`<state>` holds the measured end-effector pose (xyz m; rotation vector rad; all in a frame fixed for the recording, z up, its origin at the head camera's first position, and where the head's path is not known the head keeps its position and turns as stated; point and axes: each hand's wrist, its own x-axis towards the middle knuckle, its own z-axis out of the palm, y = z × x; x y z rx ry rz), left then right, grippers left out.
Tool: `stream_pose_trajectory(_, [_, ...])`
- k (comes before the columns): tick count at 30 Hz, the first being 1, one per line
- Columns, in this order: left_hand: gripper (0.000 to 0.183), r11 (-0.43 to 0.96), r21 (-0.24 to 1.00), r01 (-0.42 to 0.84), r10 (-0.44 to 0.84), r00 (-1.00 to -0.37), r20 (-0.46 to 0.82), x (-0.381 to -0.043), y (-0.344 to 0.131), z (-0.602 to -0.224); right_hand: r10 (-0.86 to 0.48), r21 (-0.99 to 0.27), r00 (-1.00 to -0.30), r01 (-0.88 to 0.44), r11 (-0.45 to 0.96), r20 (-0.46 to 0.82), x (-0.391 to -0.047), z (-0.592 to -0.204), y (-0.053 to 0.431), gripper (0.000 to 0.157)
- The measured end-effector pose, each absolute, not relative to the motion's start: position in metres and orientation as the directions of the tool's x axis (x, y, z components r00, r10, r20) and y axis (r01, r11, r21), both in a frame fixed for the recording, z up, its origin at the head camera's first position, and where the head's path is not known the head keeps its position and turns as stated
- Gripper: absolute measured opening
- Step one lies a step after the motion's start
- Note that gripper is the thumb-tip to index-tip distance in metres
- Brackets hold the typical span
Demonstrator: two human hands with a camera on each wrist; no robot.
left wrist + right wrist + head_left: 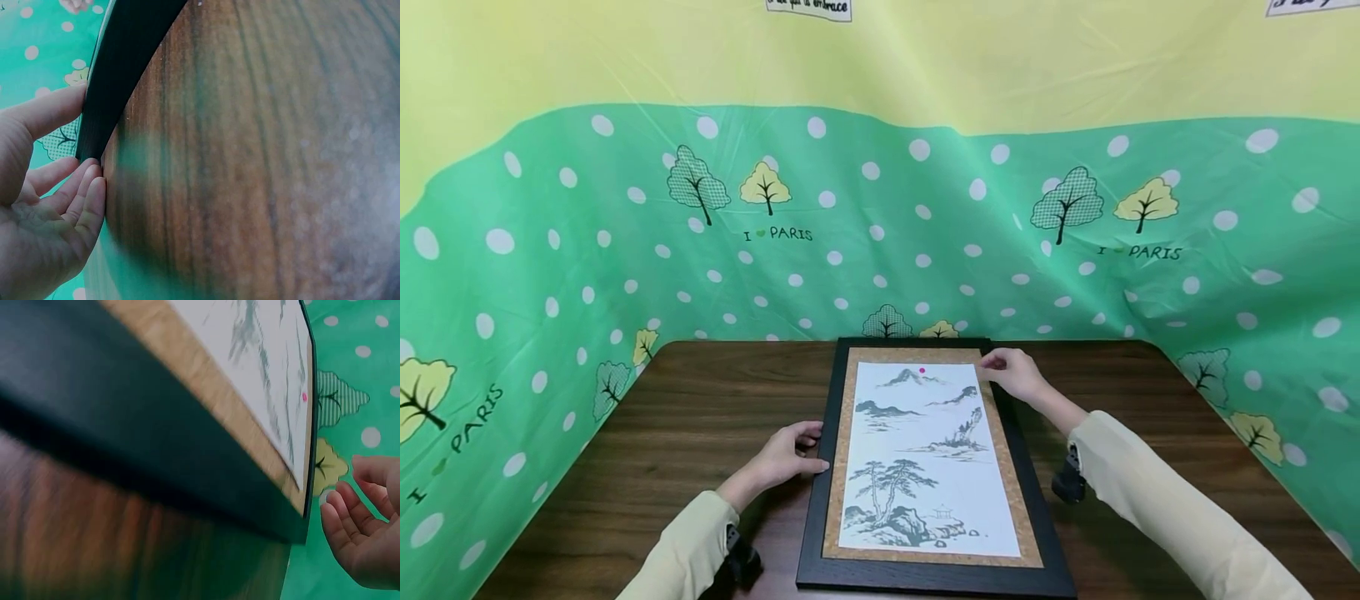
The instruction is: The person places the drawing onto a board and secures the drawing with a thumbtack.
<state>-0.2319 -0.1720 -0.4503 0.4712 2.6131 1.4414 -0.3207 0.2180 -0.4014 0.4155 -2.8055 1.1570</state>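
A sheet of paper (932, 500) printed with a grey ink landscape lies on a cork board (842, 467) in a black frame (932, 575). One pink pushpin (922, 370) sits near the paper's top middle. My left hand (786, 457) is at the frame's left side; in the left wrist view its thumb and fingertips (95, 187) touch the black edge. My right hand (1017, 372) is by the paper's upper right corner with bent fingers. In the right wrist view this hand (369, 537) appears beyond the frame's corner, and I see nothing held in it.
Dark wood-grain table (700, 400) lies under the frame. A green and yellow patterned cloth (850, 217) hangs close behind the table and along both sides. Small black devices (1070, 477) hang at both wrists.
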Motion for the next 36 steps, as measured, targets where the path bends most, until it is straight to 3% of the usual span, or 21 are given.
stream_pose_trajectory(28, [0.060,0.501,0.834,0.233,0.363,-0.931,0.041,-0.231,-0.177,-0.448,-0.143,-0.637,-0.965,-0.255,0.727,0.222,-0.252,-0.409,0.294,0.020])
stream_pose_trajectory(36, [0.048,0.578,0.784,0.225,0.313,-0.949,0.042,-0.236,-0.193,-0.440,-0.165,-0.588,-0.957,-0.279,0.759,0.240,-0.245,-0.411,0.309,0.025])
